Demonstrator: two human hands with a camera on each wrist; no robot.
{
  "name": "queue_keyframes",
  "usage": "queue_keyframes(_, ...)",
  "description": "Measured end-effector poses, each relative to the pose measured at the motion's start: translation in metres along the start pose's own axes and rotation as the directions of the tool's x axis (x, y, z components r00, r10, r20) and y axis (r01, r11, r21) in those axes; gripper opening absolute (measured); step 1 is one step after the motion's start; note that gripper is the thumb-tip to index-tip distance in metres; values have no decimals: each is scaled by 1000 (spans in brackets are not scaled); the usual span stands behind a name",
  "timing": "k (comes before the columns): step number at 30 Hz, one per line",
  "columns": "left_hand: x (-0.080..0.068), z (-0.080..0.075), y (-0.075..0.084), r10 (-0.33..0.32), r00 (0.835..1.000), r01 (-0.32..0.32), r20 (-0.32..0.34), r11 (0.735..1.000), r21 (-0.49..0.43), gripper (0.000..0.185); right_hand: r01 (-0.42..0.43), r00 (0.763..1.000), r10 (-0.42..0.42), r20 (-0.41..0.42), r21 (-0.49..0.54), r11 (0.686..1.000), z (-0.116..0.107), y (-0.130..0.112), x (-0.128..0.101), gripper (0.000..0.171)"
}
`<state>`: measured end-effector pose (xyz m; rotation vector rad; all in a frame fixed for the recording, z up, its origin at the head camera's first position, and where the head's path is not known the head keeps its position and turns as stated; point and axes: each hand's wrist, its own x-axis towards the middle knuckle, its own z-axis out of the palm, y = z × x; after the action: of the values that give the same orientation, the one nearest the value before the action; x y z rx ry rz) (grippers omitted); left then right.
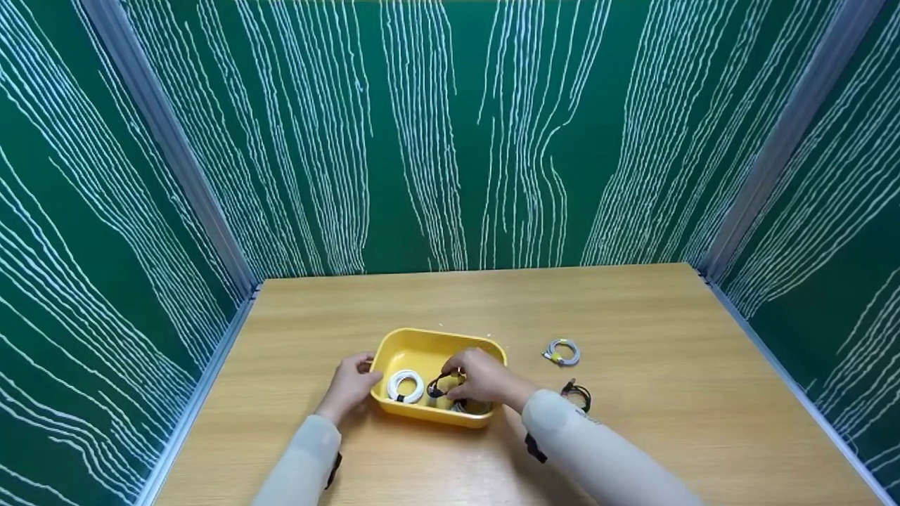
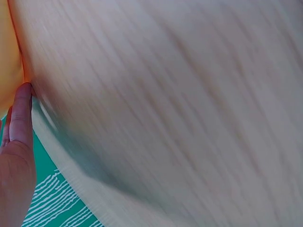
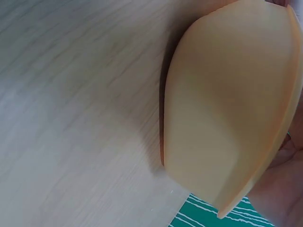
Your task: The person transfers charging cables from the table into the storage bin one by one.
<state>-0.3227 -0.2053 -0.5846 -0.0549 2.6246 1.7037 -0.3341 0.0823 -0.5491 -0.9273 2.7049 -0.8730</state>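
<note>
Pinching a dark cable (image 1: 436, 391) in the right hand (image 1: 485, 380), inside the yellow bin (image 1: 422, 344) — probably weighing little, bending softly, and likely unravelling if taken by one strand rather than by the coil's gathered middle. Gripping the rim with the left hand (image 1: 348, 385), near a white coil (image 1: 394, 386). Facing, farther right, a grey coil (image 1: 575, 353) and a black cable (image 1: 579, 388) — both lying on the table (image 1: 316, 316).
</note>
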Motion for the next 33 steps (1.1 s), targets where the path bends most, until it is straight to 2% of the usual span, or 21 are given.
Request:
queue_keyframes(4, 0, -1, 0, 7, 1000, -7, -1, 1000, -3, 41, -7, 1000, 7, 26, -15, 1000, 5, 0, 4, 36)
queue_keyframes(11, -1, 0, 2, 2, 1000, -2, -3, 1000, 19, 41, 79, 997, -78, 19, -95, 992, 8, -1, 6, 36)
queue_keyframes(22, -1, 0, 1, 23, 1000, -23, -10, 1000, 11, 39, 35, 999, -32, 36, -80, 996, 17, 0, 13, 37)
queue_keyframes(33, 2, -1, 0, 1, 1000, -2, 8, 999, 32, 40, 15, 999, -11, 45, -89, 996, 22, 0, 13, 34)
